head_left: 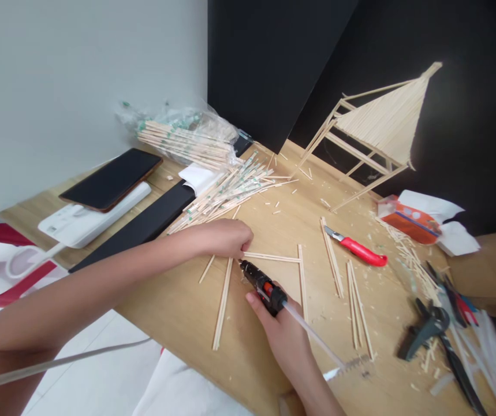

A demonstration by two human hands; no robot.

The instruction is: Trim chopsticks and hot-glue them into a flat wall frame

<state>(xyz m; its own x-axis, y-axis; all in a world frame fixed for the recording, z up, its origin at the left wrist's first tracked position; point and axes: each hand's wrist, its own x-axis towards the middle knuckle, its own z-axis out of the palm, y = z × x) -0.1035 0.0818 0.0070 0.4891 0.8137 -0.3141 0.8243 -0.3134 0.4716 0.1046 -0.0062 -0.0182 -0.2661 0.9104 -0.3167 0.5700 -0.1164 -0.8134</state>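
Observation:
My left hand (227,238) is closed, its fingertips pinching the left end of a pair of thin wooden sticks (273,257) that lies crosswise on the table. That pair meets two longer upright pairs, the left sticks (223,306) and the right sticks (302,283), in an H-like frame. My right hand (288,335) is wrapped round a black glue gun (263,285). Its nozzle points at the joint beside my left fingertips, and a clear glue stick (314,334) sticks out of its back. The glue tip's contact with the wood is too small to make out.
A red-handled knife (362,252) and loose sticks (355,306) lie to the right, near black cutters (425,329). Behind stands a stick-built model with a slanted roof (386,118). Piled sticks (226,188), a phone (111,179) and a white power strip (96,216) are at left.

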